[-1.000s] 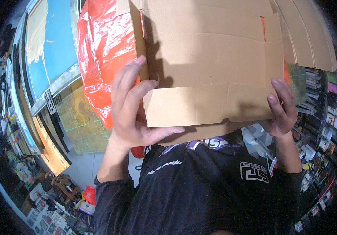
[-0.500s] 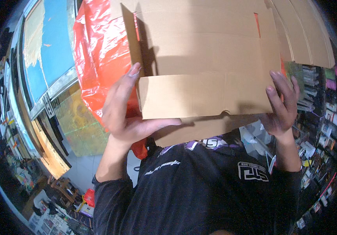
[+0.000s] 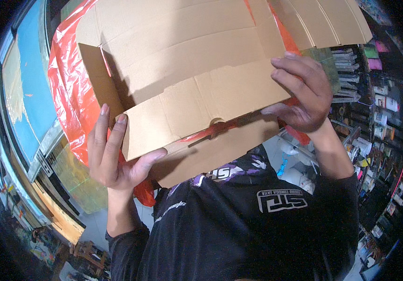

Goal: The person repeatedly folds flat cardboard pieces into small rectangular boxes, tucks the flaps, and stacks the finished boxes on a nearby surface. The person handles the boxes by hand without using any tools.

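Note:
I hold a brown cardboard box point(image 3: 187, 56) up in front of me, its flaps partly folded and the whole box tilted down to the left. My left hand point(image 3: 112, 157) props the lower left corner of the front flap point(image 3: 201, 110), thumb under the flap and fingers up behind it. At the flap's right edge my right hand point(image 3: 302, 93) grips it, fingers curled over the front. A red plastic bag point(image 3: 72, 98) lies behind the box and shows through a slot between the flaps. My black printed shirt point(image 3: 239, 225) fills the lower view.
Flat cardboard sheets point(image 3: 332, 23) are stacked at the upper right. Crowded shelves of small packaged goods point(image 3: 375, 122) line the right side. A blue panel point(image 3: 25, 89) and glass framing run along the left, with wooden furniture point(image 3: 58, 220) below.
The box has tilted down to the left and its front flap has folded further across. My left hand slid lower onto the flap's corner; my right hand moved up along the right edge.

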Motion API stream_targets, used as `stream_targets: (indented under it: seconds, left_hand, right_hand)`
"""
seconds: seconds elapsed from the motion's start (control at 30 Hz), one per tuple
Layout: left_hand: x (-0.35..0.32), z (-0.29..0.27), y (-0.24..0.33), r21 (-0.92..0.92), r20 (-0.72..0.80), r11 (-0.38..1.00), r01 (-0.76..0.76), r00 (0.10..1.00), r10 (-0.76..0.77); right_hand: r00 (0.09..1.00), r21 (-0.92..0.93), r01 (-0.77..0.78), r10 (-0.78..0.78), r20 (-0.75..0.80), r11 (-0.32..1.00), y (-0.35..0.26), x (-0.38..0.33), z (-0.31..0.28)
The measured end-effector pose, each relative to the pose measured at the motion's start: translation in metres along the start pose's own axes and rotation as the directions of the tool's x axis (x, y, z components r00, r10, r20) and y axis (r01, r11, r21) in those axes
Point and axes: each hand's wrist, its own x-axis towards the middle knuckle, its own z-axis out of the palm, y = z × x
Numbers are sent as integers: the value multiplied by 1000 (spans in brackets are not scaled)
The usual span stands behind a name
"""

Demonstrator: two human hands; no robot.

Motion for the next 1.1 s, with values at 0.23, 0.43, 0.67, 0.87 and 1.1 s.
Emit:
stream_targets:
  seconds: [0.23,0.43,0.67,0.87,1.1]
  left_hand:
    - [11,-12,20,182,198,979,-94,978,57]
    - [30,-13,59,51,473,978,-202,868,154]
    - [34,-4,60,-115,556,992,-60,823,115]
    - [35,-10,58,-212,613,977,23,782,114]
    - [40,-34,19,-504,-136,801,323,886,-443]
  right_hand:
    - [985,-171,107,-81,155,979,-11,7,-10]
    - [927,36,40,-51,372,999,-49,7,-6]
    - [905,208,20,-106,411,978,-52,13,-2]
    - [903,293,16,-140,407,956,-50,12,2]
    - [897,598,-245,412,-158,763,-18,11,1]
